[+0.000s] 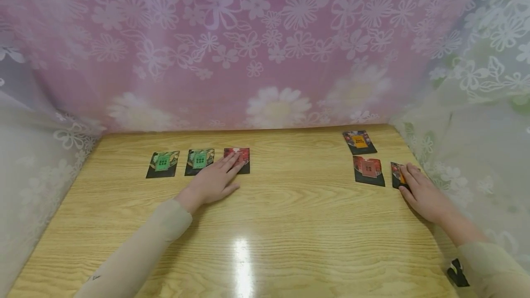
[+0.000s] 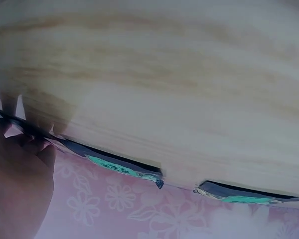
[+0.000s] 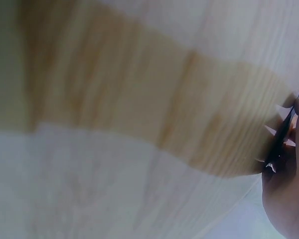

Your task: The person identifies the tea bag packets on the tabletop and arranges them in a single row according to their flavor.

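Note:
In the head view my left hand (image 1: 212, 182) rests with extended fingers on a red-and-black packet (image 1: 244, 168), hiding part of it. Two green-labelled packets (image 1: 200, 161) lie in a row to its left, flat on the table. At the right, my right hand (image 1: 426, 198) touches an orange-labelled dark packet (image 1: 395, 174) with its fingers laid over it. Beside that is a red-labelled packet (image 1: 369, 170), and behind it another orange-labelled packet (image 1: 359, 142). Each wrist view catches its hand at the edge of the picture, the left one (image 2: 20, 179) and the right one (image 3: 286, 186).
The packets lie on a wood-grain table (image 1: 290, 224) with a glare spot near the front. A pink floral curtain (image 1: 223, 49) hangs behind, with pale cloth at both sides. A black item (image 1: 457, 273) is beyond the right edge, below the right forearm.

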{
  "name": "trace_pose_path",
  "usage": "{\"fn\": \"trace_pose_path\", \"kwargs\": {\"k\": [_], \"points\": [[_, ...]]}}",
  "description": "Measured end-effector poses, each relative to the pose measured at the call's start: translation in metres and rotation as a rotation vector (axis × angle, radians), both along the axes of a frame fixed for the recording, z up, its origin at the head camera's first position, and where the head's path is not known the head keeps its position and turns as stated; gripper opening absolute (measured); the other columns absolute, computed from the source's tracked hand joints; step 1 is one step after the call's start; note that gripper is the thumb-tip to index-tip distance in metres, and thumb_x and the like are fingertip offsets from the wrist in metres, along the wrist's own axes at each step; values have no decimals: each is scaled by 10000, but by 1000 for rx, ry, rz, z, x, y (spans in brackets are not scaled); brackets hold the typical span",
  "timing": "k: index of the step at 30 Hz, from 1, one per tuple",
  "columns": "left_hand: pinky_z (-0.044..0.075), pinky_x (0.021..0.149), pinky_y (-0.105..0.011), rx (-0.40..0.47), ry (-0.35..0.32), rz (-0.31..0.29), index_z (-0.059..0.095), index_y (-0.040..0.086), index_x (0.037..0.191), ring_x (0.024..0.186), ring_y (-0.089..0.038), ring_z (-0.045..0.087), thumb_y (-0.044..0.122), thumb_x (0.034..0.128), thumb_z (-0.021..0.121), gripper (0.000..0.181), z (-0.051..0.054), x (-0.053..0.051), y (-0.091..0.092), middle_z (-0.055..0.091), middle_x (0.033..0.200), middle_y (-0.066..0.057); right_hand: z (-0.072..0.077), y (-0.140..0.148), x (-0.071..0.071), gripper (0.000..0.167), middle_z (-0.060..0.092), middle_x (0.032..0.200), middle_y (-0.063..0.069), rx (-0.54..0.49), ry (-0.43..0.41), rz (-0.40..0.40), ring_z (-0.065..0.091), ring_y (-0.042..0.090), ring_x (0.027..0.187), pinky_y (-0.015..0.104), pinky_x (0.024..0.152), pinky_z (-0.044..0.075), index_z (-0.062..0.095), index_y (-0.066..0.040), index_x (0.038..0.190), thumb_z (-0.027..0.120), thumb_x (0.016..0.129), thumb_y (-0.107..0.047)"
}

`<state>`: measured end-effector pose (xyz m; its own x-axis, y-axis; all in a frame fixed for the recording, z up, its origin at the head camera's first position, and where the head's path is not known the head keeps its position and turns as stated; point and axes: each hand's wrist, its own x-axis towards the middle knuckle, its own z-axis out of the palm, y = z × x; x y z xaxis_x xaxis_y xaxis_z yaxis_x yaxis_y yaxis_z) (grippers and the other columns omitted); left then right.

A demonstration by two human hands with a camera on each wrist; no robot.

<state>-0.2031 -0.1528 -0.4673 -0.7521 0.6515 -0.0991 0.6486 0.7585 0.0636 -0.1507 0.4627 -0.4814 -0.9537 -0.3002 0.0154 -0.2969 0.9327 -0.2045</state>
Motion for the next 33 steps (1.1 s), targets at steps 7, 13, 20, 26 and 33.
{"fn": "trace_pose_path", "kwargs": {"k": [7, 13, 20, 26, 33], "points": [[280, 1334, -517, 3, -2, 3, 210, 109, 1710, 1654, -360, 192, 512, 1127, 428, 742, 0, 2, -2, 117, 1789, -179, -2, 2, -2, 654, 204, 1647, 452, -5, 5, -2, 167, 613, 1555, 710, 1288, 136, 188, 121, 1647, 424, 1165, -253], [274, 1338, -507, -2, -11, 5, 179, 125, 1716, 1661, -347, 166, 542, 1127, 398, 754, -1, 3, -2, 77, 1794, -168, 0, 1, -2, 643, 239, 1644, 432, 16, 19, -4, 199, 610, 1545, 722, 1274, 169, 228, 111, 1642, 438, 1161, -261], [276, 1338, -503, 12, -23, 10, 173, 135, 1718, 1663, -340, 162, 557, 1123, 397, 762, -2, 1, -1, 75, 1797, -159, 5, -1, 1, 651, 212, 1653, 429, 6, 5, -8, 147, 597, 1568, 701, 1299, 109, 208, 113, 1646, 424, 1166, -270], [256, 1347, -489, -8, -24, 9, 143, 139, 1719, 1670, -323, 124, 577, 1120, 383, 780, -2, 0, 0, 67, 1797, -150, 9, -4, 3, 667, 122, 1693, 411, -60, 6, -24, 81, 584, 1589, 705, 1300, 69, 159, 134, 1646, 406, 1171, -264], [270, 1341, -501, 8, -25, 7, 179, 113, 1714, 1666, -342, 145, 564, 1117, 403, 781, 1, 2, 0, 104, 1790, -171, 15, -16, -2, 673, 199, 1689, 391, -37, 48, 5, 151, 553, 1594, 606, 1349, 57, 177, 109, 1655, 434, 1164, -271]]}}
